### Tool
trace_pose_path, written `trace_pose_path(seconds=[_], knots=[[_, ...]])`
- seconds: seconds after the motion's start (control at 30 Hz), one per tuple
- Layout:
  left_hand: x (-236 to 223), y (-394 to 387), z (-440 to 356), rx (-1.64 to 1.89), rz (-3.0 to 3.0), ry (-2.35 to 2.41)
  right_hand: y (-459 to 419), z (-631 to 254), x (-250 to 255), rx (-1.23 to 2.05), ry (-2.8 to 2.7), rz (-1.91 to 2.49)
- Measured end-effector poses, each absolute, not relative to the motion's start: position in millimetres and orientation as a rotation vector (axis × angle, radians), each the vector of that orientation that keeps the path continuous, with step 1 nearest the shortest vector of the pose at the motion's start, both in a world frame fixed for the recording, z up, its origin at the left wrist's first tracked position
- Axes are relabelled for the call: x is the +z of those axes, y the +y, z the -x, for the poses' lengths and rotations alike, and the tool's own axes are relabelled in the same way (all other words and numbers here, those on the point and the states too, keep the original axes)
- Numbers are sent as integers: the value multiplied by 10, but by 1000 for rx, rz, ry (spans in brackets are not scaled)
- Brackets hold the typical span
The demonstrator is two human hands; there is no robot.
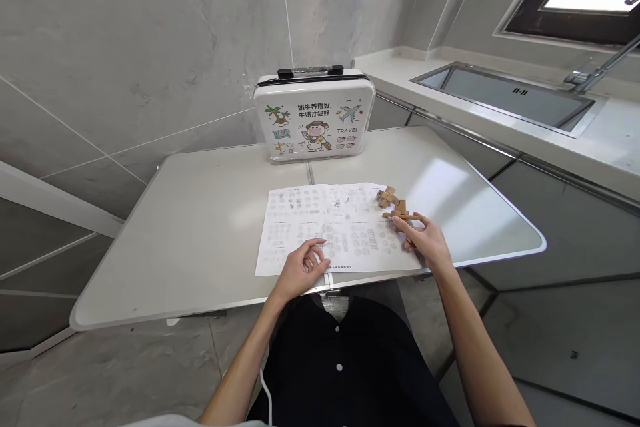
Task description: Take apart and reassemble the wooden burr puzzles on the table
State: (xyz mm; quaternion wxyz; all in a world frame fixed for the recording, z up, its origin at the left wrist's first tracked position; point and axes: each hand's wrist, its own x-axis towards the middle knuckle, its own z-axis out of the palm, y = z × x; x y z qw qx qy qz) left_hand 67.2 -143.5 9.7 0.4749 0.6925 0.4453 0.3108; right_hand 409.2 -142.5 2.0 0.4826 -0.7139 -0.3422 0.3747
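Note:
My right hand (423,240) pinches a wooden puzzle piece (399,215), a slim light-brown stick with notched blocks, over the right part of a printed sheet (280,230). Just beyond it sits a cluster of interlocked wooden blocks (387,196), with a dark mark on one block. Whether the held piece touches this cluster I cannot tell. My left hand (303,268) rests at the sheet's near edge, loosely curled, thumb apart from the fingers, holding nothing. Small puzzle diagrams cover the sheet, too fine to read.
The sheet lies on a white folding table (200,227) with a centre seam. At its back stands a white cartoon-printed case (313,117) with a black handle. To the right runs a counter (617,140) with a steel sink (505,93) and a faucet (583,77).

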Motion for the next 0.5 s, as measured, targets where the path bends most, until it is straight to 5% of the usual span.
trace_pose_path(seconds=[0.2, 0.5], knots=[[108, -1436, -686, 749, -1697, 1105, -1724, -3865, 117, 621, -860, 1575], [134, -1433, -693, 734, -1710, 1142, -1627, -3405, -22, 993, -1166, 1409]])
